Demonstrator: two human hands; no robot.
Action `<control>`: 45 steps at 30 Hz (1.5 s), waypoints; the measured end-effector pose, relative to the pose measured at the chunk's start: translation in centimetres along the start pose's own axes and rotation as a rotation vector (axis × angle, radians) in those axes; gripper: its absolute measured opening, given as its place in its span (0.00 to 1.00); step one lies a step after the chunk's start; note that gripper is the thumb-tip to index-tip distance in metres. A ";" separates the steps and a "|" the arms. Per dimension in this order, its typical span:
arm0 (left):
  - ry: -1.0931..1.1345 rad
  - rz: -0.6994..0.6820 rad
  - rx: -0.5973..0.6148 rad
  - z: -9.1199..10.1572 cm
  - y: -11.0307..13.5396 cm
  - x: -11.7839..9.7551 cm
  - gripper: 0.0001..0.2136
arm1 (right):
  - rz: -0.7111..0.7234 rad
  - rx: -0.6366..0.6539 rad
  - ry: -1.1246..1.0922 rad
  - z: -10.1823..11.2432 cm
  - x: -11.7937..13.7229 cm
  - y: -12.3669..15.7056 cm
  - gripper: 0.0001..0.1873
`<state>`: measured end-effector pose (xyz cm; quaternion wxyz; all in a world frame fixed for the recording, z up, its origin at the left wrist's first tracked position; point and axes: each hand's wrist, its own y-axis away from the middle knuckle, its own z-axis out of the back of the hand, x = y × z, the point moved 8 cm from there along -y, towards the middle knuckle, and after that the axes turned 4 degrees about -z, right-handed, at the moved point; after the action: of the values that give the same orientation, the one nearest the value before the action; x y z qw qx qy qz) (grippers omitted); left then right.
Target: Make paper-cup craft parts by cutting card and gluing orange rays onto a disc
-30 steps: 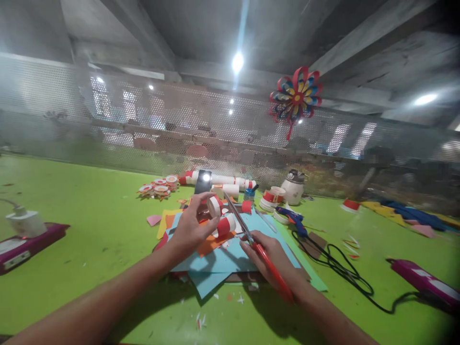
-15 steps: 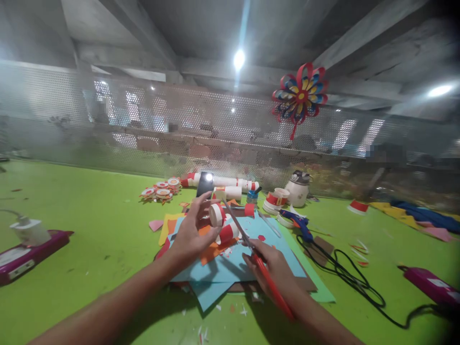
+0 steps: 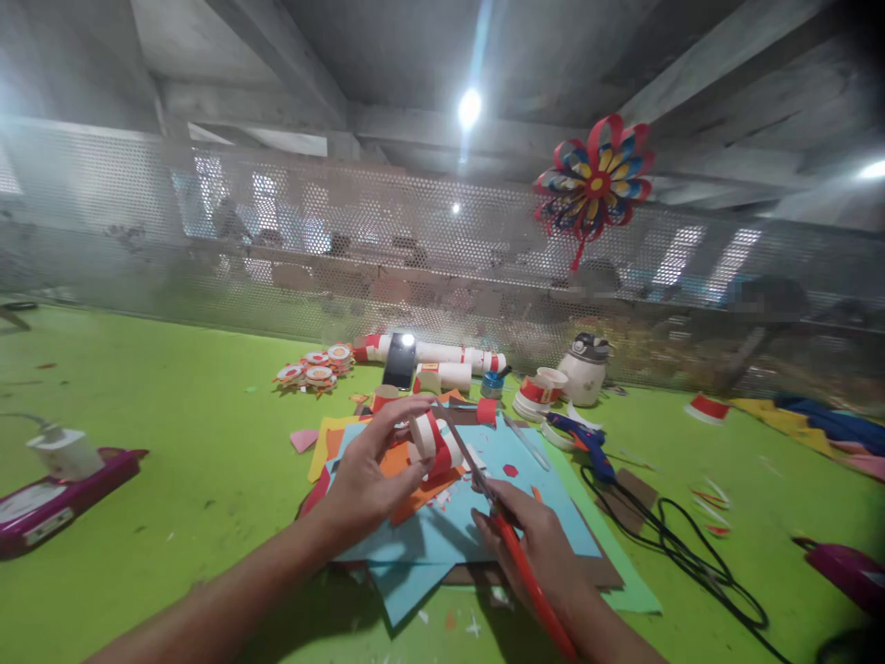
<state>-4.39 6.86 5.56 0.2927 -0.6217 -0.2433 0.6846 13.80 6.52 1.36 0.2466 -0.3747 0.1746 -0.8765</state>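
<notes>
My left hand (image 3: 370,466) has its fingers and thumb around a cut piece of red-and-white paper cup (image 3: 424,435), held above the stacked paper. In my right hand (image 3: 536,526) is a pair of scissors (image 3: 515,544) with red handles. Its blades point up and away, beside the cup piece; I cannot tell whether they touch it. Another red-and-white cup shape is partly hidden just behind the held piece. Below both hands lie blue paper sheets (image 3: 546,516), an orange sheet (image 3: 421,503) and small paper scraps.
A blue glue gun (image 3: 584,438) with a black cord (image 3: 684,553) lies at right. Behind are a phone (image 3: 399,361), white paper tubes (image 3: 449,355), stacked cup pieces (image 3: 536,395), a blue jar (image 3: 492,384) and a penguin-like container (image 3: 584,369). A purple power strip (image 3: 103,470) is at left.
The view has shifted slightly, so most things sit a little further right. The cup piece has turned in my left hand, showing more of its red band. My right hand still holds the scissors.
</notes>
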 end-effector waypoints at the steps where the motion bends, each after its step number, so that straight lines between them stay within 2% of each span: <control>1: 0.012 -0.005 0.000 0.0 0.1 0.0 0.22 | 0.001 0.004 0.005 0.0 0.1 0.0 0.12; 4: 0.060 0.038 -0.016 0.1 0.1 0.3 0.21 | -0.034 0.014 0.011 0.2 0.3 -0.1 0.11; 7: 0.142 0.173 -0.045 0.2 0.0 1.4 0.20 | -0.057 0.012 0.006 0.4 0.5 -0.2 0.11; 12: 0.482 0.449 -0.124 0.3 0.1 3.7 0.21 | -0.042 -0.011 0.024 0.7 0.8 -0.3 0.11; 16: 0.637 0.538 -0.164 0.3 0.3 4.8 0.19 | -0.018 -0.005 0.048 0.7 1.1 -0.4 0.10; 20: 0.672 0.546 -0.178 0.6 0.2 5.1 0.16 | 0.003 -0.031 0.045 1.0 1.4 -0.4 0.11; 25: 0.665 0.567 -0.197 0.8 0.2 5.0 0.18 | 0.016 -0.048 0.041 1.1 1.5 -0.4 0.12; 31: 0.689 0.567 -0.185 0.6 0.2 4.8 0.17 | -0.041 0.007 0.000 0.5 0.9 -0.3 0.11; 35: 0.669 0.531 -0.165 0.4 0.0 4.9 0.15 | -0.078 0.042 -0.023 0.0 0.3 0.0 0.10; 40: 0.646 0.469 -0.149 0.6 -0.4 4.3 0.14 | -0.074 0.016 -0.002 0.4 0.3 -0.5 0.12; 45: 0.648 0.439 -0.163 1.1 -0.7 3.4 0.13 | -0.084 0.071 0.031 0.5 0.9 -1.3 0.12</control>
<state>-5.61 9.83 3.74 0.1507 -0.8639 -0.0534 0.4775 13.29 7.04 2.85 0.2202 -0.3592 0.1312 -0.8974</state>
